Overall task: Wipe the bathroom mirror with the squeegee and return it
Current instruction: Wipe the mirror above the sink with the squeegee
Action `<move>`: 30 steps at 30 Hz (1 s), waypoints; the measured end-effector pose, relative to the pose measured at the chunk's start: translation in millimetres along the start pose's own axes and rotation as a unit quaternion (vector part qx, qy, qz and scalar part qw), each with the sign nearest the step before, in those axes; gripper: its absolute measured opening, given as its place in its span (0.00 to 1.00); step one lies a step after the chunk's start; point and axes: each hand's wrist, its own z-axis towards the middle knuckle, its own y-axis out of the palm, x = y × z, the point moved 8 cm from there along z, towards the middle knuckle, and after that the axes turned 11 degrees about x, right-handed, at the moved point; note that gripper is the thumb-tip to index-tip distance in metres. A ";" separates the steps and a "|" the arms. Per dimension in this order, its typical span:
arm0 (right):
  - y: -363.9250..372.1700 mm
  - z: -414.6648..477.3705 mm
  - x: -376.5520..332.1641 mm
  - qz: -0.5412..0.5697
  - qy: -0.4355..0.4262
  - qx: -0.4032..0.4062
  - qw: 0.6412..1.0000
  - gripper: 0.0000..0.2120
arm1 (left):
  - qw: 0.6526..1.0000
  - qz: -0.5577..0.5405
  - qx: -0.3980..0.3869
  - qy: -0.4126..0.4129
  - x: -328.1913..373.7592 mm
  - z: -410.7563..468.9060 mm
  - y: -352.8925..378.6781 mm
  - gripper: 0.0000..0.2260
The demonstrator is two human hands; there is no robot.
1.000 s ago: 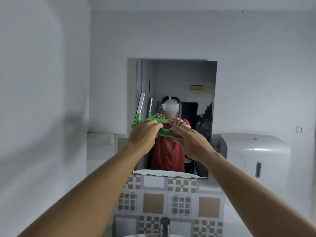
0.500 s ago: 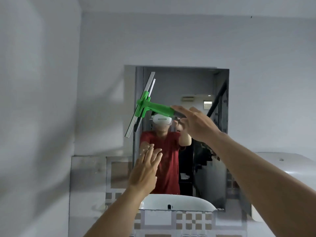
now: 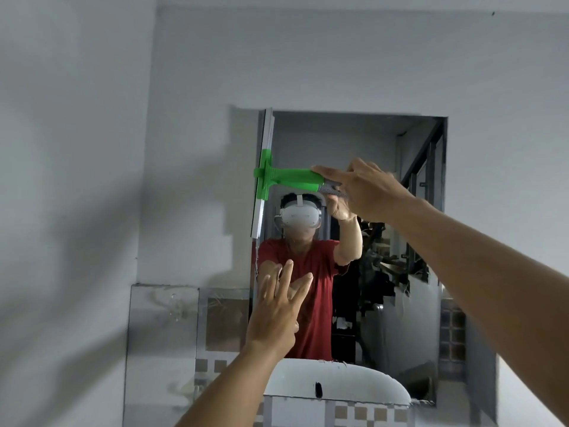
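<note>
While the right hand (image 3: 366, 189) stays out at about 1 o'clock of frame centre, it is clamped on the rear end of the squeegee (image 3: 286, 178) handle, index finger laid along the green grip. Head view only. Handle runs level toward 9 o'clock; blade stands near upright, slightly tilted, along the left edge of the mirror (image 3: 354, 143), top end at the mirror's upper left corner. Cannot tell if the blade touches the glass. Left hand (image 3: 275, 315) at 6 o'clock of the squeegee, well apart from it, fingers spread, holding nothing, raised in front of the lower left mirror area. Hands well apart from each other. Mirror shows the person's reflection in a red shirt. Below, at 6 o'clock, the white basin rim (image 3: 338, 383) and patterned tiles (image 3: 363, 414). Grey wall (image 3: 308, 57) around the mirror.
</note>
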 end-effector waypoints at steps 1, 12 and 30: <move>0.7 2.1 0.5 -0.006 -0.001 -0.006 1.000 0.37 | 1.000 -0.001 0.002 0.000 -0.1 0.5 -0.4 0.46; -13.1 14.7 -4.2 -0.052 -0.041 -0.034 0.997 0.35 | 0.997 -0.002 0.082 -0.004 -14.2 25.3 -14.8 0.43; -33.9 -4.1 67.9 -0.075 -0.004 -0.025 0.997 0.35 | 0.997 -0.009 0.070 -0.015 -16.0 27.2 -18.0 0.43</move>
